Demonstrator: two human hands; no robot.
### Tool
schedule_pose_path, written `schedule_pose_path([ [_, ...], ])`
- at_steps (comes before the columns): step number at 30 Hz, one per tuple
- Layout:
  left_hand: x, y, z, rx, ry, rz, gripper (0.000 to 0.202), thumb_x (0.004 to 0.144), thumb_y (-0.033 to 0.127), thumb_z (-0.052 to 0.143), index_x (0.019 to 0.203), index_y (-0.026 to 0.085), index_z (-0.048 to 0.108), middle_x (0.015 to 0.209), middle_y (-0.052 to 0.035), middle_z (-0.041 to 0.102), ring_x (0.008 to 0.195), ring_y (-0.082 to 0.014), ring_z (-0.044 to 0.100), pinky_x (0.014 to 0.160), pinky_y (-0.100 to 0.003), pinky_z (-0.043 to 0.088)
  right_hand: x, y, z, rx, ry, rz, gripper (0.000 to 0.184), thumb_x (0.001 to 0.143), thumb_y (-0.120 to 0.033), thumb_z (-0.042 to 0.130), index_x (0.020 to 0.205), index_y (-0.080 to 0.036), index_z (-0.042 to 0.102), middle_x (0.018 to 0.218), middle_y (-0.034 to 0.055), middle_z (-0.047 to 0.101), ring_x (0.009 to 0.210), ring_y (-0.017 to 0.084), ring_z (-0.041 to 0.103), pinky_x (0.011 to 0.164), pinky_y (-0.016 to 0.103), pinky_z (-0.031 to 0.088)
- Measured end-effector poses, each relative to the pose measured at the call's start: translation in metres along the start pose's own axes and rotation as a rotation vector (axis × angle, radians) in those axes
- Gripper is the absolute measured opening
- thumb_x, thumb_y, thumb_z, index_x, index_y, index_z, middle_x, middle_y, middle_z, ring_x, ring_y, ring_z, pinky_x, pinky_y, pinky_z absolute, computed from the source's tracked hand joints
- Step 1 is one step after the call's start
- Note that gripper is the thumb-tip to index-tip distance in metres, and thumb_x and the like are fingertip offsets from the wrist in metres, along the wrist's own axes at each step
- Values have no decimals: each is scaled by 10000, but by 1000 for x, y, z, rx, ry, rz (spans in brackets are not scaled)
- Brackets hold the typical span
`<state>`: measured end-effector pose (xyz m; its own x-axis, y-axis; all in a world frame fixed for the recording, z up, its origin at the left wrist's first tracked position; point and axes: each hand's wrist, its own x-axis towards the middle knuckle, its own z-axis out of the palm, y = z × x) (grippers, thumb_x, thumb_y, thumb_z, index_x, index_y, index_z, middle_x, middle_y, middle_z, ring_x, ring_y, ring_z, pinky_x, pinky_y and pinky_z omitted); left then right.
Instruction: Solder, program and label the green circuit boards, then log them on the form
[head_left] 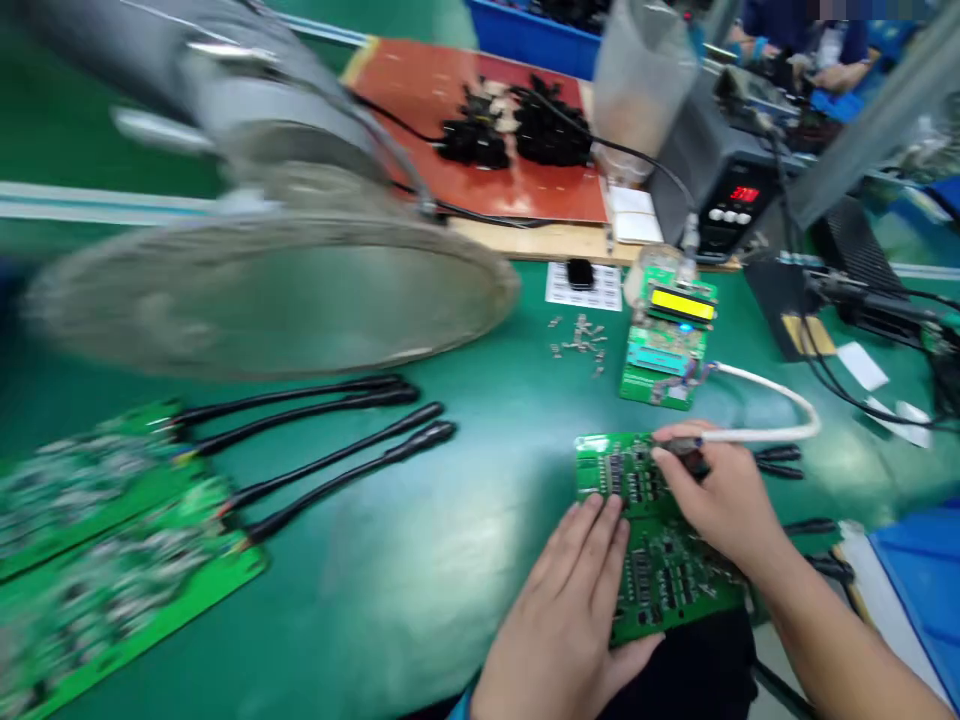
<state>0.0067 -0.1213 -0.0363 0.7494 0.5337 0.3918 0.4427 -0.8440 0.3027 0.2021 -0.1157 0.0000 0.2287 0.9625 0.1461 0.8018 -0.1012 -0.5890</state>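
Observation:
A green circuit board [645, 535] with rows of small dark components lies at the front edge of the bench, above my lap. Flat across its left side rests my left hand [566, 605], fingers stretched out together and thumb along the near edge. My right hand [724, 490] is closed around the dark end of a white test lead [765, 434] at the board's far right corner. Its tip is partly hidden by my fingers. The white lead loops back to a small green tester board [667, 345] with a lit yellow display and a blue socket.
Boards with black antenna-like leads [112, 540] lie at the left, under a large round fume hood [277, 290]. Small metal parts [581, 335] are scattered near a label sheet [562, 285]. A power supply [731, 190] with red digits stands behind; a person's hands [840, 75] show farther back.

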Motion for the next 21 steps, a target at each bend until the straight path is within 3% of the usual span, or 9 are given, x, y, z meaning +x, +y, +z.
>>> schedule_pose_path([
  [5,-4,10,1,-14,-41,-48,747,787,665,471,1232,68,530,1367,-140,497,1302,-276,394,1081,-372,348,-8,18,-5,-115,-11,18,290,814,-474,526,880,-219,649,898,52,686,839,227,648,801,359,494],
  [9,-5,12,6,98,21,-37,576,900,530,371,1200,75,557,1340,-109,531,1293,-257,400,1131,-356,249,-13,37,-8,-210,-30,33,388,773,-584,519,884,-240,660,890,54,692,804,254,661,724,361,506],
  [12,-5,14,7,139,40,-52,460,927,415,372,1195,95,565,1328,-80,546,1280,-238,417,1132,-345,242,-16,42,-10,-215,-40,31,408,761,-608,517,899,-250,654,950,37,688,825,259,661,693,357,495],
  [17,-5,11,3,115,36,-29,653,879,603,347,1188,70,564,1324,-120,543,1281,-258,419,1117,-351,280,-10,32,-7,-224,-30,66,413,753,-613,513,878,-251,665,847,25,692,705,224,655,660,338,503],
  [21,-3,8,-3,1,-26,-43,712,783,631,508,1214,66,541,1344,-140,521,1277,-272,433,1056,-369,388,-5,12,-3,-130,7,5,270,809,-445,524,858,-213,655,867,51,690,802,213,653,764,332,498],
])
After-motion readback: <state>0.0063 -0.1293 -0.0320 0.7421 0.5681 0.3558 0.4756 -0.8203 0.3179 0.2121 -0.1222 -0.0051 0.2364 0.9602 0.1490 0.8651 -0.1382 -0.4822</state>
